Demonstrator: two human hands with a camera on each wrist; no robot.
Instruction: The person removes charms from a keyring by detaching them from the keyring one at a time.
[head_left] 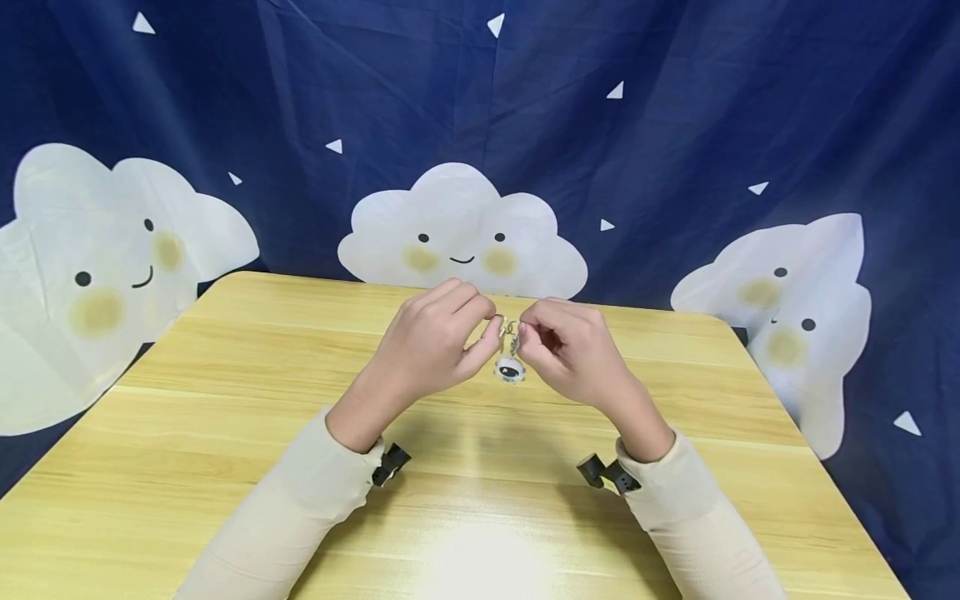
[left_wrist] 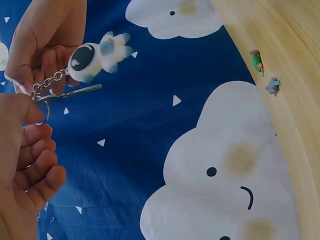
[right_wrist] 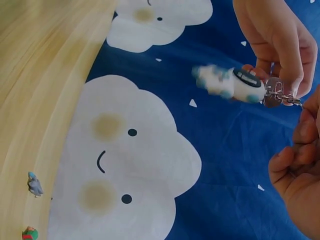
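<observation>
Above the table, both hands meet at a metal key ring (left_wrist: 46, 114). My left hand (head_left: 438, 337) pinches it between thumb and index finger from one side. Opposite, my right hand (head_left: 573, 354) pinches at the ring too, though its fingertips partly cover the metal. A small white and light-blue astronaut figure (head_left: 510, 369) with a dark visor dangles from a short chain (left_wrist: 52, 80) between the hands. Beside the chain hangs a thin silver key (left_wrist: 75, 93), whose broad end shows in the right wrist view. Exactly how the key sits on the ring is hidden by fingers.
Two small figures lie on the wooden table (head_left: 225, 400) in the wrist views: a green and red one (left_wrist: 256, 61) and a grey one (left_wrist: 273, 86). The head view does not show them. Behind the table hangs a blue curtain (head_left: 420, 100) with smiling clouds.
</observation>
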